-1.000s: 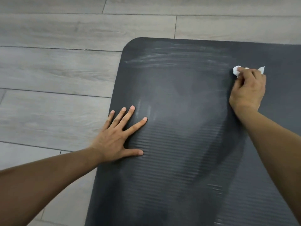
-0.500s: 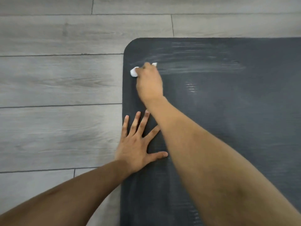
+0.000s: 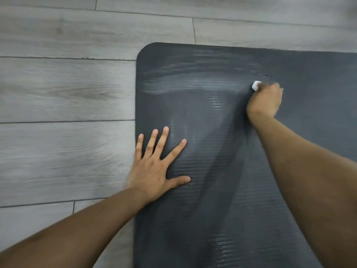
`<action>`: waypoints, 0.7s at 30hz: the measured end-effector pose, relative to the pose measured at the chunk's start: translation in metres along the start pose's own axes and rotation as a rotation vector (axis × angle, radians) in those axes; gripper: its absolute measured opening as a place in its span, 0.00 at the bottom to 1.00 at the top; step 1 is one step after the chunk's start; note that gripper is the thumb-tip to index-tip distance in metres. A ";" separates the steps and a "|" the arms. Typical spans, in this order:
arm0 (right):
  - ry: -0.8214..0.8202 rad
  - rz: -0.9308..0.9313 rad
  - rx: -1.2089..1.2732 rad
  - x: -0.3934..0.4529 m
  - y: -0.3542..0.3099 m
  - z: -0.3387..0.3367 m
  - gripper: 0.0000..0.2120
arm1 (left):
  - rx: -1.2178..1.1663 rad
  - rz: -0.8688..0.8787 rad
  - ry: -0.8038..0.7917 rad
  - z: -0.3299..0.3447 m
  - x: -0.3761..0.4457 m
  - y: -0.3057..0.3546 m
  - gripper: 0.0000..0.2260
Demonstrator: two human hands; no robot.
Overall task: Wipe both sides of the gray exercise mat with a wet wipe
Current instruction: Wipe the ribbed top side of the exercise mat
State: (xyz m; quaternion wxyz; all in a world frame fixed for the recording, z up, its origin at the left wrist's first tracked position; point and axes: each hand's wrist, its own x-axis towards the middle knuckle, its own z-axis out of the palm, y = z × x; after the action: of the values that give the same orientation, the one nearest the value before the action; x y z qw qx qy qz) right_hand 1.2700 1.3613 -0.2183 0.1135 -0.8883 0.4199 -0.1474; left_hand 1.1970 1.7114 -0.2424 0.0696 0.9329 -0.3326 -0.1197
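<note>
My left hand (image 3: 154,171) lies flat with its fingers (image 3: 161,141) spread wide on the gray exercise mat (image 3: 222,200), near its left edge, pinning it to the wood-plank floor (image 3: 67,93). My right hand (image 3: 264,102) is curled into a fist around the wet wipe (image 3: 256,86), a small white wad poking out past my knuckles and pressed against the mat up near the far end. A pale, damp-looking band runs across the mat from the rounded far-left corner to where the wipe now sits, so I judge the far strip of this face is covered. The ribbed stretch nearer to me shows only patchy sheen, so most of this side looks unwiped, and the underside is not yet turned up at all
</note>
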 end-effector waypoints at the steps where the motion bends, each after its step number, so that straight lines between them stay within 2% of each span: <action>1: -0.010 0.008 0.010 -0.006 -0.017 0.006 0.17 | -0.003 0.000 -0.002 0.000 0.000 0.000 0.41; 3: -0.080 -0.119 0.030 -0.038 -0.062 0.020 0.17 | -0.006 0.008 -0.005 0.000 0.001 0.001 0.41; 7: -0.346 -0.588 0.193 -0.158 -0.157 0.031 0.12 | -0.003 0.008 -0.067 -0.007 0.001 0.002 0.41; 9: -0.388 -0.705 0.253 -0.182 -0.169 0.025 0.12 | -0.008 0.000 -0.099 -0.007 0.001 0.003 0.42; 12: -0.384 -0.828 0.197 -0.155 -0.136 0.022 0.11 | -0.087 0.008 -0.090 -0.010 0.001 0.000 0.41; 16: -0.215 -0.556 0.047 -0.086 -0.039 0.003 0.13 | -0.044 0.133 -0.152 -0.027 -0.014 -0.030 0.45; 19: -0.136 -0.283 -0.083 -0.039 0.024 -0.025 0.13 | -0.080 0.042 -0.094 -0.037 -0.035 -0.036 0.41; 21: -0.086 -0.140 -0.092 -0.027 0.025 -0.026 0.16 | -0.107 -0.020 -0.079 -0.031 -0.042 -0.026 0.36</action>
State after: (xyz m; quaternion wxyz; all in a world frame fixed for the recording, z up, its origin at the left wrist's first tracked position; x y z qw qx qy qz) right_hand 1.2267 1.3651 -0.2071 0.0800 -0.9252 0.3579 -0.0973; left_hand 1.1895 1.7600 -0.2104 0.1050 0.9256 -0.3189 -0.1749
